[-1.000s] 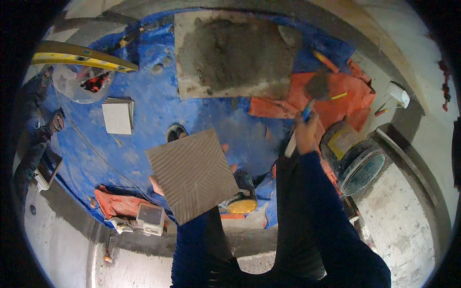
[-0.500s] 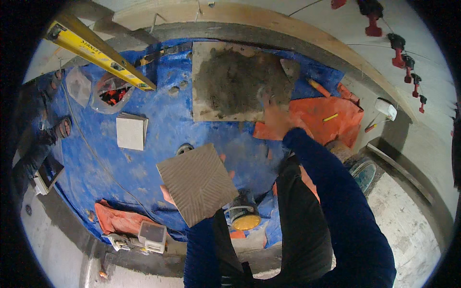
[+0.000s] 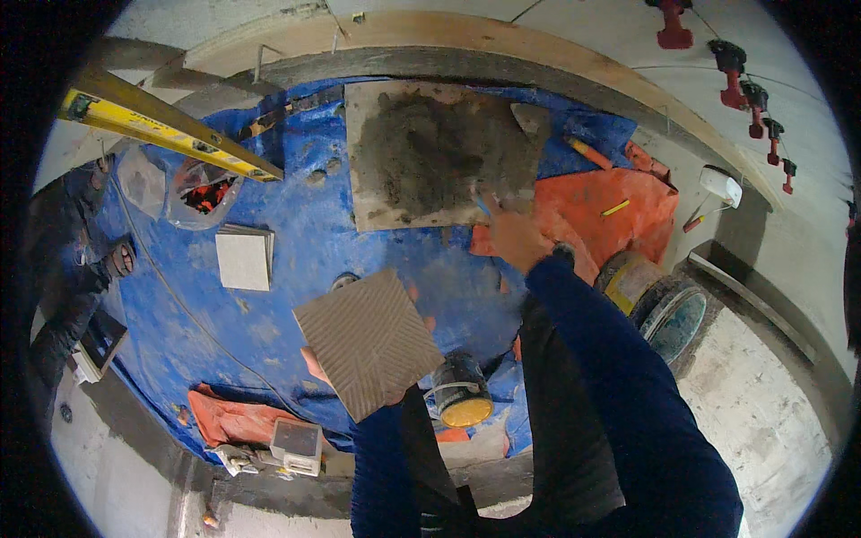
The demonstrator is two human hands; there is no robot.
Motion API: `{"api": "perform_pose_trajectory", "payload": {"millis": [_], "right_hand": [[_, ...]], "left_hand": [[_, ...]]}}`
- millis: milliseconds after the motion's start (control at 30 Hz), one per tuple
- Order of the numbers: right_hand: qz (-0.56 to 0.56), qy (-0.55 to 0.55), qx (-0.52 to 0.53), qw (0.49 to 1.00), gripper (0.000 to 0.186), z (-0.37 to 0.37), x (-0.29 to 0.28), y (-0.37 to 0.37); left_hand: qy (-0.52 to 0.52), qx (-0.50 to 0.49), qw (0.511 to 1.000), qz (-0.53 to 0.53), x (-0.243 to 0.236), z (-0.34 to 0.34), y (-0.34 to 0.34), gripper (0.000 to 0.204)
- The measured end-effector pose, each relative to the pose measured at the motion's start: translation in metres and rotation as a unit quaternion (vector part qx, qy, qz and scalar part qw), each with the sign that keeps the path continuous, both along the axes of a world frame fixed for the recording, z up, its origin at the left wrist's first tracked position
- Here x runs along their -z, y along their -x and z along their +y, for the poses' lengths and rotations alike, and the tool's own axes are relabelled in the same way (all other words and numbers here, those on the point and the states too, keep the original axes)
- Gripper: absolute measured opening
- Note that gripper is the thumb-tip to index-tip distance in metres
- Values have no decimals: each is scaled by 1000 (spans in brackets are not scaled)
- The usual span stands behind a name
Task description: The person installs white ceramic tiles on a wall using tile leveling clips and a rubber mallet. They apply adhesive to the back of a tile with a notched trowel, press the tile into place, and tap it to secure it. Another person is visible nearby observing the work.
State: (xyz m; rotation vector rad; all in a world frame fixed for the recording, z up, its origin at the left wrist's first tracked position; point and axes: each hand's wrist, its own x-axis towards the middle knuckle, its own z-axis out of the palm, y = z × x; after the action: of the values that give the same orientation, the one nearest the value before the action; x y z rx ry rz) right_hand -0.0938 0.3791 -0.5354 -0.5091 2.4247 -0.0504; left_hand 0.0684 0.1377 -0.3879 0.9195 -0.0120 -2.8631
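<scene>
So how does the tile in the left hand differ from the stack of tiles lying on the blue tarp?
The held tile is brownish grey with diagonal ridges; the stacked tiles show a smooth pale face. The held tile is raised and turned cornerwise in the left hand; the stack lies flat on the tarp. Both are square.

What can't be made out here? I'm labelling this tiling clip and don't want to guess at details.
All in the head view:
- Tool in the right hand: only a blue handle shows; its working end blurs into the grey mortar board.
- Left hand: mostly hidden behind the square tile.
- Tile's other face: turned away.
- Yellow level: its far end is lost at the dark fisheye rim.
</scene>
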Motion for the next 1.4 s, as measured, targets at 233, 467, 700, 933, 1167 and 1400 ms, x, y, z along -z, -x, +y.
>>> {"api": "perform_pose_trajectory", "payload": {"millis": [233,467,700,933,1167,1400], "right_hand": [[-96,2,45,994,65,28,-6,17],[-66,184,174,965,58,33,-5,-35],[37,175,120,976,53,88,45,-26],[-205,180,190,943,52,6,43,46],[-399,268,449,753,54,0,-16,62],[-225,230,196,927,53,18,11,50]], "left_hand": [[-10,-4,1000,-20,-3,0,2,110],[-15,9,999,-27,-2,0,3,113],[2,6,1000,-29,0,-4,6,114],[15,5,999,-28,-1,-2,11,111],[14,-11,1000,-7,0,2,10,112],[26,-1,998,-56,-4,-2,12,109]]}}
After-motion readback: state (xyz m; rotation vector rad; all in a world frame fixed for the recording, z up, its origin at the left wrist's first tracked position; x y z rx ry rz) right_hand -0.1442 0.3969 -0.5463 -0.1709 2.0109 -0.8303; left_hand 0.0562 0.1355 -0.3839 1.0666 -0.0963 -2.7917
